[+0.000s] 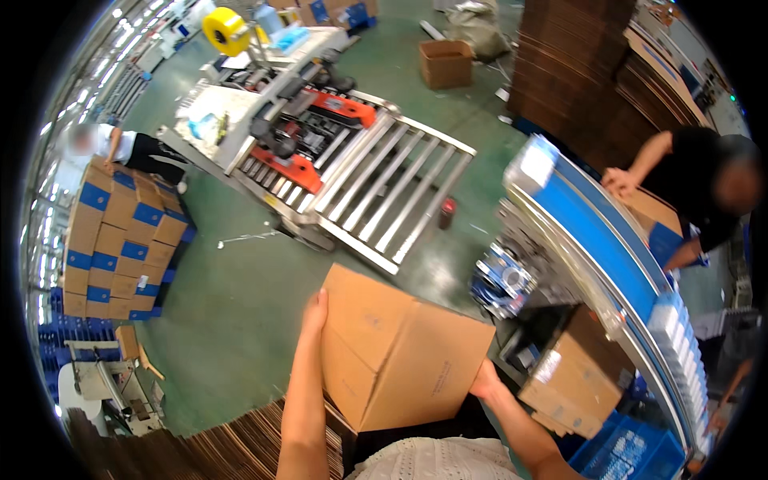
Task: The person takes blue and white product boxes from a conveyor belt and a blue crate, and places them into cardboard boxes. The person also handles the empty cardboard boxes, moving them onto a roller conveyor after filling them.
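Note:
A brown cardboard box (400,352) is held up between my two hands in front of my body, tilted so that two of its faces show. My left hand (317,310) presses against its left side near the far corner. At the box's right near corner, my right hand (483,379) grips the side, with part of its fingers hidden behind the cardboard. One face carries a seam between flaps, and the other has small faint print. Below the box, a stack of flattened cardboard (232,436) lies at the lower left.
Ahead stands a roller carton-sealing machine (320,152) with a yellow tape roll (226,32). At right runs a blue conveyor belt (596,216), where a person in black handles a carton (652,210). Stacked boxes (120,248) stand left beside another person. An open carton (576,376) sits near my right.

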`<state>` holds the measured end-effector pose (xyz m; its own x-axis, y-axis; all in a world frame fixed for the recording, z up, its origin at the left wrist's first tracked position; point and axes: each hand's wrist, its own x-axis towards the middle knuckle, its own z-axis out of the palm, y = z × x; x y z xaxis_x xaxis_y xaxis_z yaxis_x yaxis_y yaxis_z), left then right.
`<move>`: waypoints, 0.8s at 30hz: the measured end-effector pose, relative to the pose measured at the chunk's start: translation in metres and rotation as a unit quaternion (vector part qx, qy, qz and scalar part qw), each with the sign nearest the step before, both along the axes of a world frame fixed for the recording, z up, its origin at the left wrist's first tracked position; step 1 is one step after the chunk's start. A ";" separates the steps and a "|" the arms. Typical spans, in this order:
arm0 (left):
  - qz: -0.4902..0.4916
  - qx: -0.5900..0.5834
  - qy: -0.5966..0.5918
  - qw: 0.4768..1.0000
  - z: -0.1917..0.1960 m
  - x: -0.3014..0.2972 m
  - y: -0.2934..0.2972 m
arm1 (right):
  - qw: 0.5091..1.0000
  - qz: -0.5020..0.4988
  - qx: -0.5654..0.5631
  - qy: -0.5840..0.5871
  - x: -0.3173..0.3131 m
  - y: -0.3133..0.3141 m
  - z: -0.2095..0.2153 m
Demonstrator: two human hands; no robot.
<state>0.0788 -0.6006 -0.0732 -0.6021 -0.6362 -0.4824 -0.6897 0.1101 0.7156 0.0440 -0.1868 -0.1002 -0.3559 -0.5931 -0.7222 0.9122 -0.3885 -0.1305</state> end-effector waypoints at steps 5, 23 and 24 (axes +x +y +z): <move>-0.106 -0.307 -0.175 0.929 0.118 -0.165 -0.027 | 0.976 -0.195 0.098 -0.008 -0.055 -0.131 -0.051; -0.278 -0.425 -0.010 0.861 0.054 -0.392 -0.087 | 0.859 0.041 0.341 0.379 -0.372 -0.323 0.026; -0.288 -0.420 -0.013 0.860 0.055 -0.389 -0.092 | 0.779 0.100 0.414 0.460 -0.372 -0.335 0.028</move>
<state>-0.3103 -0.6931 -0.0179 -0.9304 -0.3663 -0.0157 -0.3618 0.9102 0.2018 -0.3282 -0.5215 -0.0727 -0.9090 -0.1693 -0.3809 0.3163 0.3152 -0.8948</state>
